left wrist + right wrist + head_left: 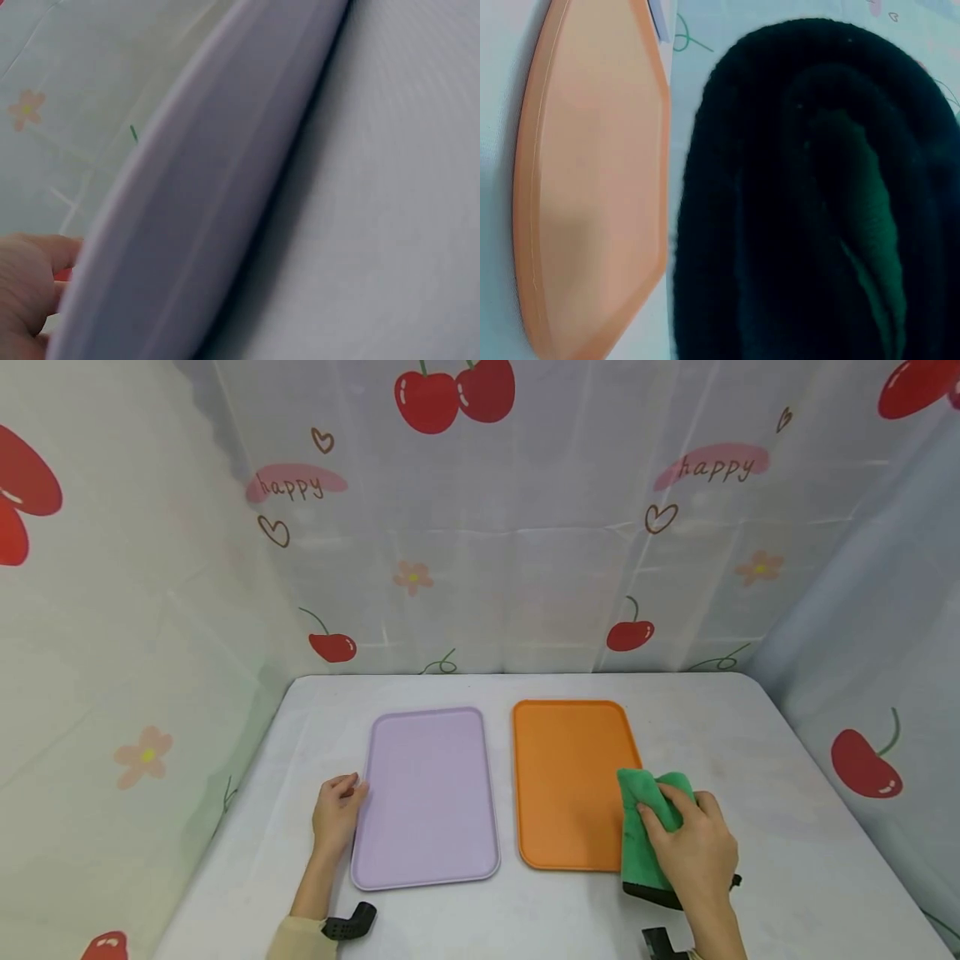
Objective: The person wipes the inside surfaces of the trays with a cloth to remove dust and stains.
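A lilac tray (426,802) lies on the white table. At its left edge my left hand (336,814) grips the rim, fingers bent and thumb side against it. Up close in the left wrist view, the tray's side wall (202,172) hides part of the fingers. My right hand (696,843) holds a folded green cloth (643,839) with a black border, thumb on one side and fingers on the other. The cloth overlaps the right edge of an orange tray (570,785) in the head view. Dark folds of the cloth fill much of the right wrist view.
The white table (457,927) has rounded far corners, with a printed curtain (517,593) close behind it and along both sides. A narrow strip of table separates the two trays. Black wrist mounts (351,922) sit on both forearms.
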`<state>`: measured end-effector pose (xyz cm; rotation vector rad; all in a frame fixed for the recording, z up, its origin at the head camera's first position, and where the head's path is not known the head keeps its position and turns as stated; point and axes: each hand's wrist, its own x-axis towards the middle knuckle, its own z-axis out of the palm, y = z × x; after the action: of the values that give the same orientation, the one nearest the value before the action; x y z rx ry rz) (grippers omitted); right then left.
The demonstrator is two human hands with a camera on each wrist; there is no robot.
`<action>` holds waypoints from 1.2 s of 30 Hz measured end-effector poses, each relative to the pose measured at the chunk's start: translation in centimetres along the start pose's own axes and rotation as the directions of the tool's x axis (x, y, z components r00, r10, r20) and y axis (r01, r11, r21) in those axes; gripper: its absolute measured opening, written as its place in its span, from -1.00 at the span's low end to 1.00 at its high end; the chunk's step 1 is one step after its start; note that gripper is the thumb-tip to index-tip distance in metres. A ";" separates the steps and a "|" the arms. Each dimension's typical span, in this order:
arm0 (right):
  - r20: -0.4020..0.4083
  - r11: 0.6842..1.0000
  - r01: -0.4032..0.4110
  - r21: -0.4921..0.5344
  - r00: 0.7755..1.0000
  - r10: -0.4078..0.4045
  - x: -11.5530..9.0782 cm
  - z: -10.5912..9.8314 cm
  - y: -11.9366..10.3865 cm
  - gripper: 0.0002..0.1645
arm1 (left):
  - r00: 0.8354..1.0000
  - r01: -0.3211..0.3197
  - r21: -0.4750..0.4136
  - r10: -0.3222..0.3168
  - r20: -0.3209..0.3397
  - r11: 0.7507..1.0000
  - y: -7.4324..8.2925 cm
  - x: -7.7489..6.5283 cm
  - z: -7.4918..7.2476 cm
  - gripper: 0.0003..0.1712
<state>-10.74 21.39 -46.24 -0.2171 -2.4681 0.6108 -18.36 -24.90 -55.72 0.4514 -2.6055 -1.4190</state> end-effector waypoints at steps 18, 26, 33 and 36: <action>0.016 1.000 0.001 0.003 1.000 -0.001 -0.1 0.5 0.2 -0.55 | 0.986 -0.090 -0.056 0.081 -0.147 0.994 0.9 0.3 1.4 -0.62; 0.015 1.000 0.004 0.006 1.000 -0.004 0.1 0.5 0.4 -0.55 | 0.997 -0.006 -0.192 -0.009 -0.077 0.981 1.9 0.6 1.2 -0.55; 0.023 1.000 -0.003 0.006 1.000 0.002 0.2 0.6 0.5 -0.55 | 1.000 -0.016 -0.219 0.010 -0.028 0.975 2.9 1.4 1.2 -0.48; 0.028 1.000 -0.006 0.003 1.000 0.006 0.2 0.7 0.5 -0.54 | 1.000 -0.006 -0.236 0.013 0.027 0.972 3.3 1.7 1.0 -0.44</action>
<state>-11.27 21.62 -46.86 -0.2165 -2.4945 0.6243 -20.86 -22.98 -53.58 0.3894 -2.4125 -1.7164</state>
